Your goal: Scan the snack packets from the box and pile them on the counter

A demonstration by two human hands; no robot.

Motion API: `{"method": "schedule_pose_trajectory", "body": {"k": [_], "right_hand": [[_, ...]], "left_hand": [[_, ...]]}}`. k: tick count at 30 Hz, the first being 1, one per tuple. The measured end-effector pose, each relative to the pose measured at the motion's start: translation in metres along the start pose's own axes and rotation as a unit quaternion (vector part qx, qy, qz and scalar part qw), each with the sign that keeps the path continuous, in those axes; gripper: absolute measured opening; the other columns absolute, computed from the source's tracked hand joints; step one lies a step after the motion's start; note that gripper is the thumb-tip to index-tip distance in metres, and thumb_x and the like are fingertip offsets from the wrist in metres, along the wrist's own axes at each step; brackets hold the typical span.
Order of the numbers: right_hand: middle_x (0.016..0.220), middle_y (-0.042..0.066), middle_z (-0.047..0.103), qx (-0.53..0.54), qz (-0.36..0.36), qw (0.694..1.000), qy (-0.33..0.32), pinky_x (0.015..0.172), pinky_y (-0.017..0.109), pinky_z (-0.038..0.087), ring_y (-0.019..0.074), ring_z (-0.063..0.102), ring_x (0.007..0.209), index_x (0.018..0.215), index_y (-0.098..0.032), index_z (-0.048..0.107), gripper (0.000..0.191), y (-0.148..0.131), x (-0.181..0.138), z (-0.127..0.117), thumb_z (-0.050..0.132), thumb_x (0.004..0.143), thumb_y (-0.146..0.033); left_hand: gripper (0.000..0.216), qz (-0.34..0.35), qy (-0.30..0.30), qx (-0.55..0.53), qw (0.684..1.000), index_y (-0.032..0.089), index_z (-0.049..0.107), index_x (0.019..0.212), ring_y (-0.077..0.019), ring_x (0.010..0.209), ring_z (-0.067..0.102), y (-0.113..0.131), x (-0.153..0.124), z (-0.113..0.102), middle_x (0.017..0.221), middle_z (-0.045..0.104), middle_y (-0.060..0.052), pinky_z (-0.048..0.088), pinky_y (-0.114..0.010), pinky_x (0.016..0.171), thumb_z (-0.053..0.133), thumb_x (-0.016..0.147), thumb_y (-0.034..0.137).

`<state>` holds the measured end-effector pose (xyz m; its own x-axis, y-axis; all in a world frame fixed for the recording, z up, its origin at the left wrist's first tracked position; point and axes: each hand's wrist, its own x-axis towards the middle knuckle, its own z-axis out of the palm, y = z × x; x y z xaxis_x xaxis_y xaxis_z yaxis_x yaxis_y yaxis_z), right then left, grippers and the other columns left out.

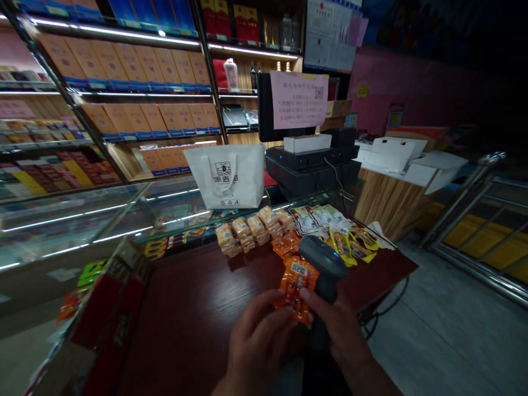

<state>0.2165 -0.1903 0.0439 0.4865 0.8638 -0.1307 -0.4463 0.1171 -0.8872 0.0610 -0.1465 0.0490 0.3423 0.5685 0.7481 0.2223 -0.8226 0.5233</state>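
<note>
My left hand (256, 335) pinches the lower edge of a small orange snack packet (296, 286), its barcode label facing up. My right hand (336, 324) is wrapped round the handle of a dark handheld barcode scanner (324, 261), and its fingertips also touch the packet. The scanner's head sits right behind the packet, a small blue light showing on it. Both hands hover above a dark red wooden counter (198, 313).
Rows of snack packets (251, 228) and yellow and orange sachets (350, 242) lie at the counter's far end. A white paper bag (226, 176) stands on a glass showcase. Beyond it is a cash register (313, 162) under a pink notice. Shelves of boxes fill the left wall.
</note>
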Motion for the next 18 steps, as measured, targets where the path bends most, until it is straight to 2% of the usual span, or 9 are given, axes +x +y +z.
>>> {"method": "schedule_pose_trajectory", "body": {"k": [2,3,4,7,8,10,14,16,18], "right_hand": [[0.045,-0.005,0.059,0.000,0.009,1.000,-0.024,0.041,0.020,0.042,0.0093,0.049,0.038,0.078,-0.017,0.066,0.045,0.003,0.000,0.000,0.093,0.062,-0.049],[0.045,-0.005,0.059,-0.005,0.013,0.999,-0.030,0.041,0.021,0.042,0.0094,0.049,0.038,0.078,-0.017,0.066,0.045,0.004,-0.001,-0.001,0.093,0.062,-0.049],[0.044,-0.005,0.059,-0.013,0.015,0.999,-0.034,0.042,0.021,0.042,0.0098,0.049,0.038,0.079,-0.017,0.066,0.044,0.005,-0.001,-0.001,0.093,0.062,-0.048],[0.044,-0.005,0.058,-0.039,0.016,0.998,-0.039,0.042,0.023,0.041,0.0110,0.049,0.038,0.079,-0.018,0.065,0.046,0.007,-0.003,-0.001,0.093,0.061,-0.051],[0.044,-0.005,0.059,-0.050,0.018,0.998,-0.036,0.042,0.023,0.041,0.0116,0.049,0.039,0.079,-0.018,0.065,0.048,0.007,-0.004,0.000,0.092,0.060,-0.052],[0.044,-0.005,0.059,-0.084,0.021,0.996,-0.023,0.043,0.024,0.042,0.0129,0.051,0.040,0.080,-0.019,0.064,0.049,0.007,-0.008,0.001,0.092,0.059,-0.054],[0.042,-0.003,0.057,-0.184,0.014,0.983,0.009,0.044,0.026,0.043,0.0145,0.052,0.039,0.070,-0.021,0.060,0.049,0.010,-0.011,-0.002,0.088,0.060,-0.060],[0.043,-0.002,0.057,-0.186,-0.006,0.982,-0.011,0.045,0.028,0.046,0.0154,0.052,0.040,0.072,-0.021,0.063,0.050,0.013,-0.008,-0.006,0.083,0.064,-0.065],[0.041,-0.002,0.055,-0.179,0.004,0.983,-0.050,0.041,0.028,0.046,0.0165,0.052,0.038,0.077,-0.020,0.068,0.053,0.015,-0.004,-0.009,0.078,0.067,-0.070]], "left_hand": [[0.025,-0.116,0.018,-0.088,0.989,0.028,0.076,0.106,-0.0250,0.099,0.073,0.000,-0.001,-0.001,0.111,0.076,-0.010,0.061,-0.033,0.083,0.075,0.082,0.031],[0.029,-0.188,0.016,-0.145,0.971,0.026,0.075,0.106,-0.0262,0.098,0.073,0.000,-0.001,-0.001,0.107,0.076,-0.010,0.062,-0.034,0.082,0.077,0.080,0.037],[0.032,-0.262,0.001,-0.208,0.942,0.024,0.075,0.103,-0.0264,0.094,0.074,0.000,-0.001,0.000,0.102,0.077,-0.011,0.062,-0.035,0.078,0.078,0.078,0.043],[0.039,-0.443,-0.073,-0.367,0.815,0.020,0.073,0.088,-0.0213,0.068,0.072,-0.001,0.002,0.000,0.079,0.076,-0.008,0.058,-0.030,0.063,0.082,0.070,0.053],[0.040,-0.477,-0.088,-0.394,0.781,0.018,0.072,0.083,-0.0192,0.063,0.069,0.000,0.003,-0.001,0.074,0.075,-0.007,0.056,-0.028,0.060,0.085,0.067,0.053],[0.044,-0.514,-0.089,-0.416,0.745,0.017,0.071,0.076,-0.0160,0.056,0.066,0.001,0.004,-0.004,0.066,0.073,-0.007,0.052,-0.024,0.055,0.089,0.060,0.053],[0.046,-0.533,-0.031,-0.422,0.733,0.016,0.073,0.073,-0.0135,0.051,0.064,0.002,0.001,-0.011,0.059,0.071,-0.005,0.049,-0.021,0.052,0.093,0.052,0.052],[0.045,-0.529,0.022,-0.411,0.742,0.016,0.074,0.072,-0.0133,0.051,0.064,-0.003,0.000,-0.016,0.058,0.071,-0.005,0.050,-0.021,0.052,0.093,0.052,0.051],[0.044,-0.518,0.077,-0.388,0.758,0.015,0.073,0.070,-0.0134,0.053,0.066,-0.010,0.000,-0.022,0.061,0.073,-0.006,0.051,-0.021,0.054,0.094,0.052,0.049]]}}
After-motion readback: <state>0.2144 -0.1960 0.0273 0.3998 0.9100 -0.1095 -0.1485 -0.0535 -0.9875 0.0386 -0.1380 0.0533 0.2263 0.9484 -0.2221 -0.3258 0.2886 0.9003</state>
